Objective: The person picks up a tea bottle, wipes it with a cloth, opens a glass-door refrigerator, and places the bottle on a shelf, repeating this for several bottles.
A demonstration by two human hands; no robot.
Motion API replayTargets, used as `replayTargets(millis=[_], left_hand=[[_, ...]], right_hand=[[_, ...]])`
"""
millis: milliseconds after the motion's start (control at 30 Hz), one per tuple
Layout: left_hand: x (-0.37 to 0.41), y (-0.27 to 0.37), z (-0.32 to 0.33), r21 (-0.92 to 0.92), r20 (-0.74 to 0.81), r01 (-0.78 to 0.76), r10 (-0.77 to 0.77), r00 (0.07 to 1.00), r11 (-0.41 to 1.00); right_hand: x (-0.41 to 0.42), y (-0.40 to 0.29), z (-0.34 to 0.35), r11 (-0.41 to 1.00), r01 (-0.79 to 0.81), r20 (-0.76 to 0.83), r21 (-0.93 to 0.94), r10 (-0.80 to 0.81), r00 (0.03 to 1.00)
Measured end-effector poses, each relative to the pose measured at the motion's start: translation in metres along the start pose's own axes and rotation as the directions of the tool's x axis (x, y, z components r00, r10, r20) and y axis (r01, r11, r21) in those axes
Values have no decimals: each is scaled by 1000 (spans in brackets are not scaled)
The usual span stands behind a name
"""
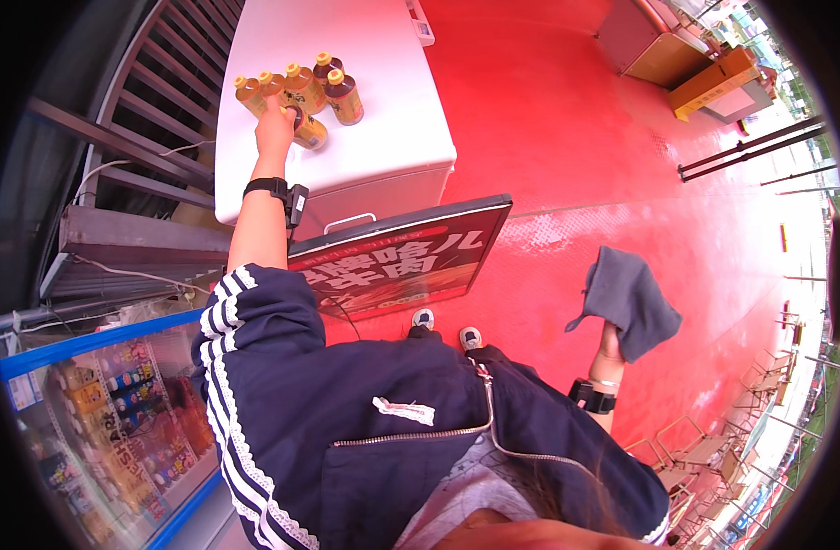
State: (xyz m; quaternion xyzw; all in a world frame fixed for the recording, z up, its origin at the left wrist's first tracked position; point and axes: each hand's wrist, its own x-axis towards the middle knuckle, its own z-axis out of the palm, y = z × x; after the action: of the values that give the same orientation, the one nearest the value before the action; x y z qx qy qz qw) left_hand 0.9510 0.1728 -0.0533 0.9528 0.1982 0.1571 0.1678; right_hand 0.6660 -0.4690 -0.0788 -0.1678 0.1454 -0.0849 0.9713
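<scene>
My left hand (275,132) reaches out over the white lid (385,117) of what looks like a chest freezer. Its fingers are around the neck of a tilted plastic drink bottle (310,133) with an orange-yellow label. Whether that bottle's base touches the lid, I cannot tell. Just beyond it, several similar bottles with yellow caps stand upright in a cluster, among them a front right bottle (345,100). Held out to the right over the red floor, my right hand (608,345) grips a dark grey cloth (623,295), which hides most of the fingers.
A framed sign board (406,258) bearing writing leans before the freezer, near my feet. At lower left stands a blue-framed glass display fridge (117,412) with drinks. Metal railings (165,89) run along the left; folding chairs (702,447) and a counter (657,41) are at right.
</scene>
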Motion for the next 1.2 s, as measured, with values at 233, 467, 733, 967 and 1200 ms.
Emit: replayTargets(millis=[233,467,733,967,1200], left_hand=[[-57,0,-82,-48,-70,-42,38,997,998],[-143,52,-181,-215,-206,45,-91,974,976],[-283,112,-225,-462,-443,-16,-216,870,887],[-347,157,-214,-436,-525,-22,-234,818,900],[-401,173,-210,-449,-561,164,-420,713,879]], right_hand=[[53,22,21,972,-235,134,18,231,964],[124,102,85,755,-654,415,-40,608,677],[110,226,138,325,-851,460,-412,881,113],[54,286,191,-199,-865,152,-460,942,-298],[6,288,201,-322,-649,79,-689,857,-509]])
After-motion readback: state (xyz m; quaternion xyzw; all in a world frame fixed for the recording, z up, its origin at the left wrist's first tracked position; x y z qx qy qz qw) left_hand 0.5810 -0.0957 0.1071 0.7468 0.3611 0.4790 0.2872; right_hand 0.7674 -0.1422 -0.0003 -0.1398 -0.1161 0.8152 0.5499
